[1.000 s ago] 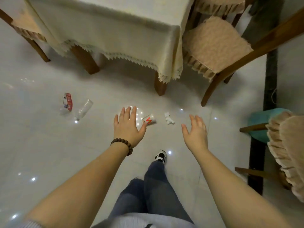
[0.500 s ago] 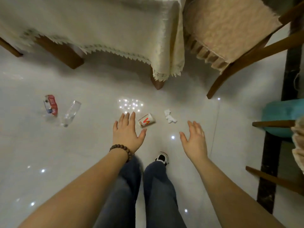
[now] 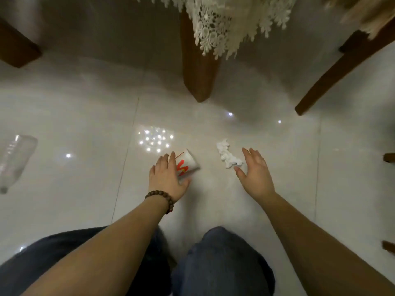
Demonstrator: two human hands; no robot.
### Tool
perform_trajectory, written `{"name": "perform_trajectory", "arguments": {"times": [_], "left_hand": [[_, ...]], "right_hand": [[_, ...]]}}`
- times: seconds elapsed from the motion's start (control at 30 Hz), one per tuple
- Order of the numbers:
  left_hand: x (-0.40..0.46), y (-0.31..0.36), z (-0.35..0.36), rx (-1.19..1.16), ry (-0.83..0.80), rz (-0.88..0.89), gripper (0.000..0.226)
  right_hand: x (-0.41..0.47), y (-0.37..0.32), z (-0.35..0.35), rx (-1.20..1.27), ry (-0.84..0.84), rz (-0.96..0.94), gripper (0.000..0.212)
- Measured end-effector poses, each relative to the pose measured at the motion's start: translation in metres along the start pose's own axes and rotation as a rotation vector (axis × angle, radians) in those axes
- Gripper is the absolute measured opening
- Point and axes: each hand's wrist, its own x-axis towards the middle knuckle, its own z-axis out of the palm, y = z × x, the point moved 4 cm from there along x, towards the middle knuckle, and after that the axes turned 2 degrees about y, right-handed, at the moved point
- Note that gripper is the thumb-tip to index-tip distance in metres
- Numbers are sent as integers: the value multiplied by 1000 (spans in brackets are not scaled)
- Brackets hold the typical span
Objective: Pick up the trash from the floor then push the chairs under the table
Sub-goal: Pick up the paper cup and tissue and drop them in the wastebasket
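We see a glossy pale tiled floor [image 3: 74, 107] with dark grout lines crossing it; small bright lights [image 3: 156, 139] reflect in a cluster on one tile, with a few single glints scattered farther off; a lace-edged cream tablecloth [image 3: 222, 28] hangs down at the top, its floral border partly covering what stands behind it; we also see our dark blue trousers [image 3: 222, 261] at the bottom edge, and a bracelet of brown wooden beads [image 3: 163, 198] circling one wrist.
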Motion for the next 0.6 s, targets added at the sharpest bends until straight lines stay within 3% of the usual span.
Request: {"name": "perform_trajectory", "arguments": {"times": [0.23,0.4,0.6], "left_hand": [[73,-9,101,11,-34,48,106],[95,-20,105,-50,97,45,85],[104,-29,98,-146,141,22,84]], "right_hand": [[71,49,71,-179,-127,-133,76],[103,51,85,-378,-213,-270,95],[132,49,112,-595,-316,-374,102]]}}
